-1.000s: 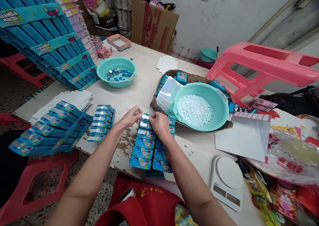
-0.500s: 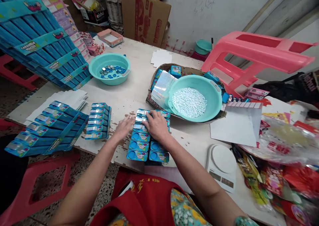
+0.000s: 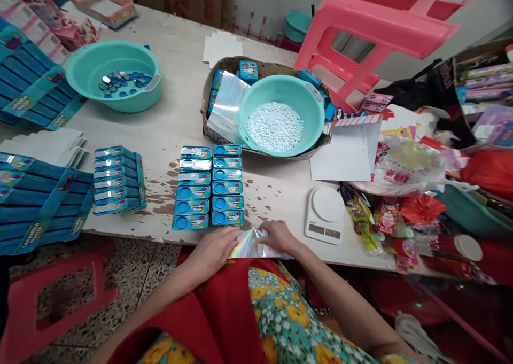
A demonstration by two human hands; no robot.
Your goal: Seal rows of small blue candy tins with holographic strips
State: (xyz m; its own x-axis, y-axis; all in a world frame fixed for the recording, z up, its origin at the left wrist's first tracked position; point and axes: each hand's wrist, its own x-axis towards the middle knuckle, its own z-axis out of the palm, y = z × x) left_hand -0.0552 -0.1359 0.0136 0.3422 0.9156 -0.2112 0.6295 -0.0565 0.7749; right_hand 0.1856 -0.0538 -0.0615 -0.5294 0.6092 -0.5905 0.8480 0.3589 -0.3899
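A shiny rainbow-silver film sheet (image 3: 251, 249) is bent at the table's front edge, close to my body. My left hand (image 3: 217, 248) grips its left side, the fingertips partly hidden. With curled fingers, my right hand (image 3: 280, 237) pinches the sheet from the right. Just beyond them, small blue candy tins (image 3: 191, 207) lie in two columns on the table, most showing a round recess in the lid. Clear or silvery film covers a few tins in the left column.
A cardboard box (image 3: 206, 86) holds blue tins, film sheets (image 3: 227, 107) and a turquoise basin (image 3: 312, 131) of pale pellets. Another basin (image 3: 130, 105) contains blue and silver discs. Stacked tins (image 3: 116, 179) stand left; a white scale (image 3: 325, 214) and pink stool (image 3: 360, 27) are right.
Both hands have left the tins and come down to the table's front edge. A shiny film sheet is now between them. The view has tilted down and turned right.
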